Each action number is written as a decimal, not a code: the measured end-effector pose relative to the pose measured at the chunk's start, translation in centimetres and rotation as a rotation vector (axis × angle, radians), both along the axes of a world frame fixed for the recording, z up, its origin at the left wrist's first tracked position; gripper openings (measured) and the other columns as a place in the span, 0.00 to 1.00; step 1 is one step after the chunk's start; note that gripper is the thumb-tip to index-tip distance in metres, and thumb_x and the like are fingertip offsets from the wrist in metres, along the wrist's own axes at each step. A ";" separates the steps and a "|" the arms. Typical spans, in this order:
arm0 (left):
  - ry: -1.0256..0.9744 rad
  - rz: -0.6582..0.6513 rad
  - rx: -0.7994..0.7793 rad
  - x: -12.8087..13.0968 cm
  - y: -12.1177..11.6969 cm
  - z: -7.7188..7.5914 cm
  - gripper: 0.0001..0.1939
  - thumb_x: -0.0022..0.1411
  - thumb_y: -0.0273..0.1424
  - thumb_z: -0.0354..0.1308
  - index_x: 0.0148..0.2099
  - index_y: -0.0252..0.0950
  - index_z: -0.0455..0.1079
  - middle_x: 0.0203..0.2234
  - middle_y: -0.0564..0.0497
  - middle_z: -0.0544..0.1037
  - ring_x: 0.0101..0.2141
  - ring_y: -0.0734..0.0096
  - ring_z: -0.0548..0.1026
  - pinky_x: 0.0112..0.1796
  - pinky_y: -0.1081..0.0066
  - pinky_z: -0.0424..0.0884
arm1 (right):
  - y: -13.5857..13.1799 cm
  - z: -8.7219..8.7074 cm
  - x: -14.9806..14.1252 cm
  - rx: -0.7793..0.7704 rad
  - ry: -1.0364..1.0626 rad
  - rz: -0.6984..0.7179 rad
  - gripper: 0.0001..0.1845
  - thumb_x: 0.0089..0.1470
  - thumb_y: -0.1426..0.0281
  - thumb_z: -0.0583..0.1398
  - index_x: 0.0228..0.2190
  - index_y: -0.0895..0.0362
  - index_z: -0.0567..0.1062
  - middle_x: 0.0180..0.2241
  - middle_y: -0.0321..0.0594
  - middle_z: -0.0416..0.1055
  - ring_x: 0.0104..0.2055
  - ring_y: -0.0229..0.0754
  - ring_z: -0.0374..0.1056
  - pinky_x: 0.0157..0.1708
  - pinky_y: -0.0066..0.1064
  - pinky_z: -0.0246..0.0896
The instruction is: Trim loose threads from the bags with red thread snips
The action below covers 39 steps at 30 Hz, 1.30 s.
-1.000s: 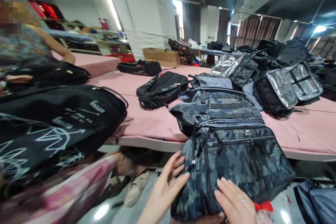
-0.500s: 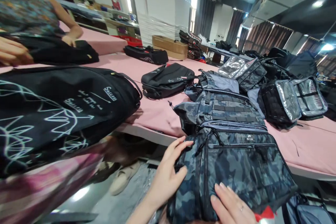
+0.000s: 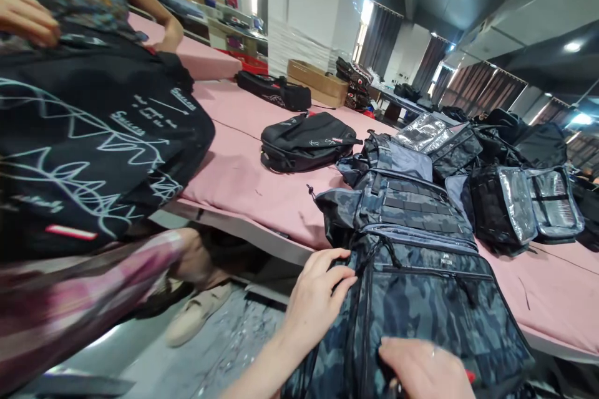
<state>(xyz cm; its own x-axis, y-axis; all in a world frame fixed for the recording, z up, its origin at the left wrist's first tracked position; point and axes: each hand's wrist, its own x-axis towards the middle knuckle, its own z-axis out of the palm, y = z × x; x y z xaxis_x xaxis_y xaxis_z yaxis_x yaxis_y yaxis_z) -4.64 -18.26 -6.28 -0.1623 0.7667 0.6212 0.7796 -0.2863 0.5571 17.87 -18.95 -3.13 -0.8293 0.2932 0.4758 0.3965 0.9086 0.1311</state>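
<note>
A blue-grey camouflage backpack (image 3: 435, 305) lies front side up before me, partly over the table edge. My left hand (image 3: 316, 296) is at its left side near the upper corner, thumb and fingers drawn together on the fabric beside the zipper. Low on the front panel is my right hand (image 3: 428, 368), with curled fingers and a ring. A small red piece (image 3: 470, 376) shows at its edge; what it belongs to is hidden. Beyond the backpack's top lies another camouflage bag (image 3: 412, 199) with webbing rows.
A co-worker at the left handles a black backpack (image 3: 93, 131) with white line drawings. On the pink table (image 3: 243, 168) lie a black bag (image 3: 309, 140), a long black case (image 3: 276, 90), a cardboard box (image 3: 318, 81) and open bags with clear pockets (image 3: 515, 193).
My left hand's fingers have drawn together at the backpack's side. My right hand's fingers have curled in. The co-worker's black backpack has been raised and tilted. The view has shifted slightly.
</note>
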 end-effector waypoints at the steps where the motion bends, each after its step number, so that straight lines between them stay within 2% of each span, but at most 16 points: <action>1: -0.021 0.018 0.013 0.2 0.0 0.0 0.09 0.59 0.31 0.50 0.30 0.38 0.71 0.38 0.47 0.73 0.42 0.64 0.69 0.43 0.61 0.69 | 0.6 1.0 -0.5 -0.083 -0.051 -0.002 0.17 0.53 0.74 0.50 0.43 0.56 0.70 0.30 0.38 0.75 0.30 0.36 0.72 0.31 0.20 0.66; 4: -0.071 0.064 0.031 0.5 -0.2 -0.2 0.08 0.58 0.29 0.50 0.28 0.38 0.68 0.34 0.47 0.73 0.40 0.64 0.70 0.41 0.62 0.70 | 2.4 4.1 -3.5 -0.350 -0.231 -0.087 0.24 0.49 0.77 0.50 0.48 0.54 0.66 0.31 0.37 0.74 0.32 0.38 0.71 0.32 0.23 0.63; 6: -0.083 0.075 0.021 0.3 -0.4 -0.5 0.08 0.56 0.25 0.49 0.27 0.38 0.67 0.35 0.47 0.73 0.39 0.64 0.70 0.40 0.63 0.70 | 3.6 5.6 -6.1 -0.421 -0.362 -0.164 0.25 0.49 0.77 0.51 0.50 0.52 0.65 0.34 0.38 0.75 0.36 0.39 0.71 0.35 0.25 0.62; 10: -0.057 0.137 -0.029 -0.5 -0.4 -1.0 0.10 0.53 0.21 0.48 0.28 0.37 0.68 0.38 0.46 0.73 0.41 0.61 0.70 0.41 0.61 0.70 | 5.9 7.2 -10.5 -0.307 -0.498 -0.374 0.23 0.53 0.73 0.52 0.51 0.53 0.64 0.33 0.43 0.76 0.35 0.47 0.72 0.33 0.32 0.62; 14: -0.016 0.176 -0.094 -1.1 -0.3 -1.2 0.11 0.57 0.25 0.48 0.25 0.37 0.67 0.40 0.45 0.73 0.43 0.58 0.69 0.42 0.58 0.70 | 7.7 7.7 -11.6 -0.241 -0.425 -0.523 0.25 0.56 0.63 0.53 0.51 0.63 0.61 0.33 0.50 0.75 0.34 0.51 0.72 0.31 0.34 0.61; 16: -0.016 0.191 -0.083 -1.3 -0.3 -1.4 0.11 0.58 0.25 0.47 0.26 0.37 0.66 0.40 0.44 0.72 0.43 0.59 0.69 0.41 0.59 0.70 | 8.2 7.9 -11.3 -0.266 -0.354 -0.517 0.24 0.56 0.60 0.54 0.48 0.64 0.62 0.36 0.50 0.74 0.37 0.50 0.71 0.32 0.33 0.61; 18: -0.036 0.208 -0.045 -1.3 -0.2 -1.7 0.11 0.58 0.24 0.46 0.26 0.36 0.65 0.38 0.44 0.71 0.42 0.60 0.69 0.41 0.61 0.70 | 8.1 8.2 -10.9 -0.271 -0.325 -0.467 0.17 0.58 0.64 0.53 0.44 0.63 0.64 0.37 0.47 0.72 0.38 0.46 0.70 0.34 0.31 0.61; 22: -0.086 0.244 0.019 -1.3 -0.2 -2.2 0.10 0.58 0.23 0.46 0.27 0.36 0.64 0.35 0.45 0.70 0.39 0.62 0.68 0.40 0.63 0.69 | 6.7 8.6 -11.2 -0.166 -0.443 -0.325 0.05 0.57 0.70 0.54 0.36 0.58 0.67 0.34 0.42 0.70 0.37 0.44 0.68 0.34 0.30 0.60; 26: -0.098 0.271 0.029 -1.0 -0.3 -2.3 0.09 0.57 0.22 0.46 0.28 0.36 0.63 0.33 0.45 0.70 0.37 0.62 0.68 0.37 0.64 0.69 | 5.2 8.7 -13.3 -0.076 -0.617 -0.220 0.03 0.55 0.72 0.55 0.33 0.59 0.68 0.32 0.44 0.69 0.34 0.46 0.68 0.29 0.32 0.61; 30: -0.086 0.291 0.034 -0.8 -0.4 -2.2 0.08 0.58 0.22 0.46 0.33 0.35 0.65 0.33 0.45 0.70 0.36 0.62 0.68 0.37 0.63 0.70 | 4.7 8.7 -15.2 -0.061 -0.699 -0.189 0.06 0.54 0.77 0.52 0.33 0.61 0.69 0.31 0.47 0.70 0.33 0.47 0.68 0.27 0.32 0.61; 35: -0.099 0.305 -0.009 -0.7 -0.4 -2.3 0.08 0.58 0.23 0.46 0.34 0.36 0.66 0.34 0.45 0.70 0.37 0.61 0.68 0.36 0.63 0.69 | 4.7 9.1 -15.5 -0.089 -0.742 -0.173 0.06 0.54 0.76 0.53 0.34 0.61 0.69 0.31 0.48 0.70 0.33 0.47 0.69 0.28 0.32 0.62; 39: -0.110 0.295 -0.024 -0.6 -0.4 -2.2 0.09 0.57 0.22 0.46 0.35 0.36 0.67 0.34 0.45 0.71 0.37 0.60 0.68 0.37 0.63 0.69 | 4.6 8.5 -15.3 -0.078 -0.723 -0.194 0.07 0.54 0.77 0.52 0.34 0.61 0.70 0.31 0.48 0.70 0.33 0.47 0.69 0.28 0.33 0.62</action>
<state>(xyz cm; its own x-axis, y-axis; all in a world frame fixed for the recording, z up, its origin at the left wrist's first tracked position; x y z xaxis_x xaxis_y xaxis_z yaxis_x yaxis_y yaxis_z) -5.24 -18.68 -8.51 -0.4452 0.6910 0.5695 0.7615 -0.0424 0.6468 2.61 -14.39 5.41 -0.8570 0.4765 -0.1960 0.3899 0.8484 0.3580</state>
